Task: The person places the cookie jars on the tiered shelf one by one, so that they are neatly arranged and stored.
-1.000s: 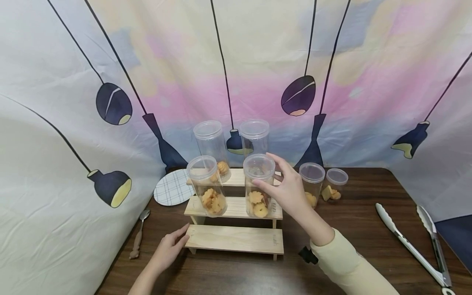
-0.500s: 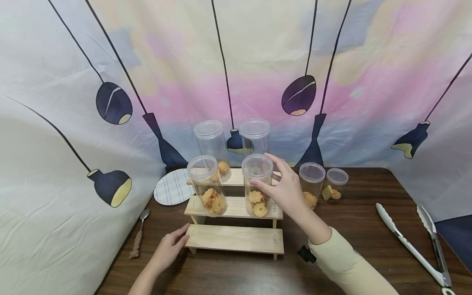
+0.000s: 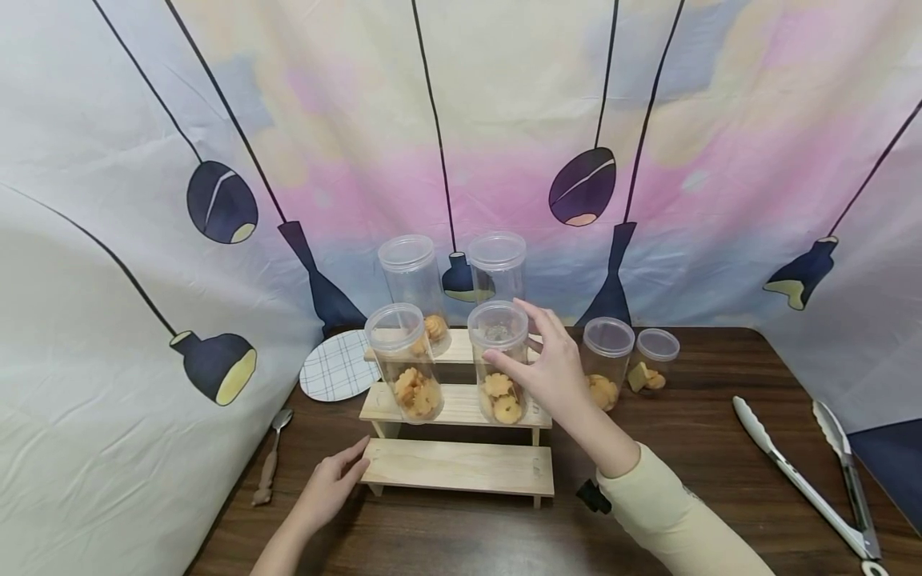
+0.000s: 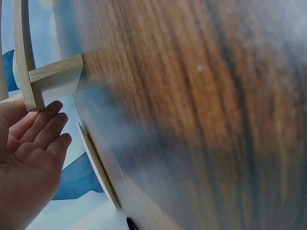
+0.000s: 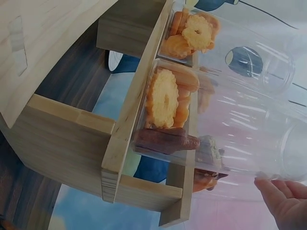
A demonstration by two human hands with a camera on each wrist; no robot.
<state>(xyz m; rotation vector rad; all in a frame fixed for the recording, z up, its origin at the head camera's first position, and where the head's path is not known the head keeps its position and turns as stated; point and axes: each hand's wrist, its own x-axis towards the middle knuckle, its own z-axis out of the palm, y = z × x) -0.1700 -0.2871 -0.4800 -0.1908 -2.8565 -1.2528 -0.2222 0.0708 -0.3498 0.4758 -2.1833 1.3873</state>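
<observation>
My right hand (image 3: 551,360) holds a tall clear lidded jar (image 3: 495,364) near its top, thumb in front and fingers behind. The jar stands upright on the middle tier of a three-tier wooden stand (image 3: 461,464). Pale flower-shaped cookies (image 5: 163,98) and a dark brown piece lie at its bottom. A similar cookie jar (image 3: 405,360) stands to its left on that tier. At the left end of the front tier, my left hand (image 3: 327,484) holds the board's corner. In the left wrist view the left hand's fingers (image 4: 50,124) curl loosely below the board.
Two tall jars stand on the back tier, a left one (image 3: 406,272) and a right one (image 3: 497,268). Right of the stand are a shorter jar (image 3: 608,352) and a small jar (image 3: 657,356). A checked oval plate (image 3: 338,366), a spoon (image 3: 270,460) and tongs (image 3: 792,472) lie on the table.
My right hand has slid the jar slightly left along the middle tier, closer to the jar beside it. My left hand has stayed at the front board's end.
</observation>
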